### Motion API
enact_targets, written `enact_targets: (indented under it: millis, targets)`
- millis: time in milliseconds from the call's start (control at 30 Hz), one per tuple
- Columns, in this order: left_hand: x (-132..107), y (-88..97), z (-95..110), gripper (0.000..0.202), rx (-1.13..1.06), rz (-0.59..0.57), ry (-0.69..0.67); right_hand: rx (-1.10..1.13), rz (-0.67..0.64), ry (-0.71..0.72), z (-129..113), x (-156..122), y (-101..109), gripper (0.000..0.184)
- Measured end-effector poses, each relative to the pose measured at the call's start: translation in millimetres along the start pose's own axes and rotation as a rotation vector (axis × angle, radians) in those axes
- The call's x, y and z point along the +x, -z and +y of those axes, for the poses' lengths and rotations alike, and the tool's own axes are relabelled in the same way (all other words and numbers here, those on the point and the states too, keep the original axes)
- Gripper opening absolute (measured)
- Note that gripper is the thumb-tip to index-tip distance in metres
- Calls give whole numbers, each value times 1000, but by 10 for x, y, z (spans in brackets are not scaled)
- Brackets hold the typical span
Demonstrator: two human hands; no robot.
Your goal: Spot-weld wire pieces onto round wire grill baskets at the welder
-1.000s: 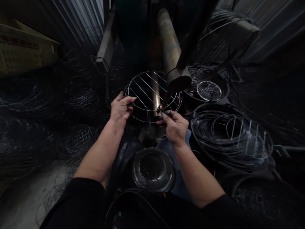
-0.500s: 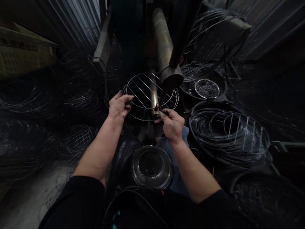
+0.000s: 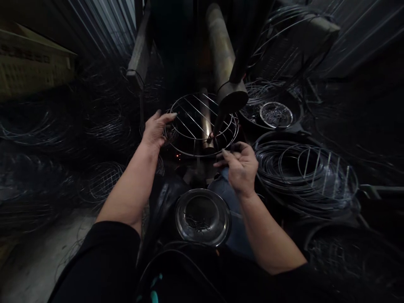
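Note:
A round wire rack (image 3: 189,137) with parallel cross bars and a double rim lies level between the machine's upper and lower cylinders. My left hand (image 3: 154,129) is at its left rim, thumb and fingers apart around the wire; whether they touch it I cannot tell. My right hand (image 3: 241,166) is apart from the rack, near its front right, with loosely bent, parted fingers and nothing visible in them. The tip of the machine's upper electrode (image 3: 217,125) meets the front rim above the lower brass-coloured cylinder (image 3: 205,120). A faint glow shows there.
A metal bowl (image 3: 184,227) with small dark wire pieces sits before me. On the right are a basin of coiled wire (image 3: 271,172) with a rack on it and a small dish of bits (image 3: 276,114). Wire racks (image 3: 105,181) are piled left. Sparks fall below the rack.
My right hand has drawn back from the front rim, toward the right and nearer me, and its fingers have parted. My left hand's grip has loosened. Sparks have appeared under the rack.

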State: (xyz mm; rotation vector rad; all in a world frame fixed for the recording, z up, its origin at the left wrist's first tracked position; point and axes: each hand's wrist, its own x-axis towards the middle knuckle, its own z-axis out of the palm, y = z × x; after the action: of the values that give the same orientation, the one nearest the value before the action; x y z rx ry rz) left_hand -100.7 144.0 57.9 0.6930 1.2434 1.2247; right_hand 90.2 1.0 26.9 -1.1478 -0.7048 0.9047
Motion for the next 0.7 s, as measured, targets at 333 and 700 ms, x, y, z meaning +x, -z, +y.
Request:
enact_targets:
  millis: [333,700]
  targets:
    - [-122,37,-106,40,-42,1,-70,11,-196,-226,-19,-110,27,32]
    - [-416,-15,-120,61,-128,76,-74,-14,-197,50,-64,-170,-39,29]
